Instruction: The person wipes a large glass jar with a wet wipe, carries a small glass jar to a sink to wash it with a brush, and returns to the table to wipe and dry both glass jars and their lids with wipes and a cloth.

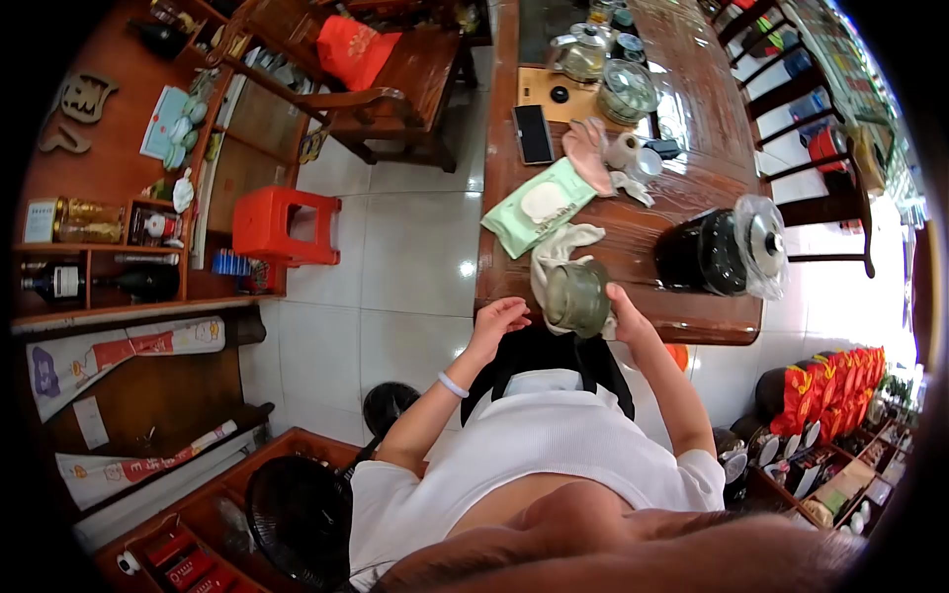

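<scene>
My right hand (625, 314) grips the right side of a greenish see-through glass jar (581, 298) at the table's near edge. The jar lies tilted in front of my body; I cannot tell whether anything is inside it. Against its far left side a crumpled white cloth (556, 249) rests on the table and runs partly under the glass. To the left of the jar, my left hand (502, 322) is apart from it, fingers loosely bent and holding nothing visible. Beyond the cloth is a green pack of wipes (540, 206).
The wooden table (618, 282) also bears a black lidded pot (714, 249), a phone (533, 134), pink gloves (587, 158), a glass kettle (579, 51) and a glass pot (627, 91). A red stool (287, 225) stands on the floor to the left, near a wooden chair (405, 84).
</scene>
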{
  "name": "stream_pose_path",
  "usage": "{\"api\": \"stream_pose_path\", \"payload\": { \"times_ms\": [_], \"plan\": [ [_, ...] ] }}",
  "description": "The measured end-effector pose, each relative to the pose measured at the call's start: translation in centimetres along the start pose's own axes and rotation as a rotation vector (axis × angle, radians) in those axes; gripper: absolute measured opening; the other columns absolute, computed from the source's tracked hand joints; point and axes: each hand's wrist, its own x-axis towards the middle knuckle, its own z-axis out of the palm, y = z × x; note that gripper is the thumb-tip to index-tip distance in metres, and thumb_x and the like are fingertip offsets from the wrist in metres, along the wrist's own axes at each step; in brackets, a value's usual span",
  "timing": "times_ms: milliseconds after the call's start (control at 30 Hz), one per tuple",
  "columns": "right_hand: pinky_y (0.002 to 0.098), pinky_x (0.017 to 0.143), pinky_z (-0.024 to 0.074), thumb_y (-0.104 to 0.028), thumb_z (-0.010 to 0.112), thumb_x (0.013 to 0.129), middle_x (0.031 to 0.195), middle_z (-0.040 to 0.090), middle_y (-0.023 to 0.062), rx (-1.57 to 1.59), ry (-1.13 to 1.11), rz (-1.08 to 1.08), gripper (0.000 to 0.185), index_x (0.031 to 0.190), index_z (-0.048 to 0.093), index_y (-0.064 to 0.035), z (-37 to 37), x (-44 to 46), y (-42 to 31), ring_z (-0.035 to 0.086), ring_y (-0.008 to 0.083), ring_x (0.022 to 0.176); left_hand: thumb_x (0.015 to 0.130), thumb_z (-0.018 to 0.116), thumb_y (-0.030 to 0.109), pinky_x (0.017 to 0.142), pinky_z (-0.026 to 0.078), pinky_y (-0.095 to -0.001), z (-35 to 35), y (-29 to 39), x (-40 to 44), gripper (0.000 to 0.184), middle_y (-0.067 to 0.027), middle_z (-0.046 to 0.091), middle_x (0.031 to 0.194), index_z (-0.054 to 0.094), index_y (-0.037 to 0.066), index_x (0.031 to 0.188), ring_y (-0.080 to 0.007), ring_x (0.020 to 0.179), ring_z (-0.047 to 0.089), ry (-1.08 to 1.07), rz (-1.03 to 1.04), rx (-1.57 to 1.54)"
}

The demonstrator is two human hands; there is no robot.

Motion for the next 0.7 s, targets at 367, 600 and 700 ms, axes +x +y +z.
{"api": "stream_pose_path", "payload": {
  "times_ms": [367,600,700],
  "plan": [
    [0.0393,0.073,0.0465,-0.058,0.053,0.068,0.105,0.053,0.009,0.0,-0.492,0.306,0.067,0.114,0.044,-0.011,15.9,14.2,-0.2,0.054,0.0234,0.091,0.067,0.068,0.008,0.081,0.041,-0.0308,-6.1,7.2,-9.4,0.032,-0.0095,0.056,0.094,0.056,0.0,0.095,-0.0212,0.09,0.052,0.756,0.788,0.563],
    [0.0238,0.045,0.0425,-0.06,0.042,0.073,0.09,0.058,0.008,-0.278,-0.74,0.518,0.065,0.108,0.048,-0.0057,33.3,15.5,3.6,0.057,0.0139,0.066,0.057,0.075,0.015,0.09,0.033,-0.0389,-12.5,9.2,-14.5,0.078,-0.0165,0.042,0.115,0.033,-0.001,0.12,-0.0332,0.106,0.04,1.045,0.828,0.929],
    [0.0239,0.043,0.0436,-0.058,0.041,0.074,0.091,0.058,0.0083,-0.294,-0.9,0.596,0.062,0.108,0.048,-0.0053,41.1,16.4,9.0,0.057,0.0146,0.064,0.053,0.077,0.018,0.089,0.033,-0.0401,-18.4,8.3,-16.5,0.085,-0.0205,0.037,0.117,0.029,-0.003,0.12,-0.0342,0.106,0.039,1.277,0.797,0.899]
  ]
}}
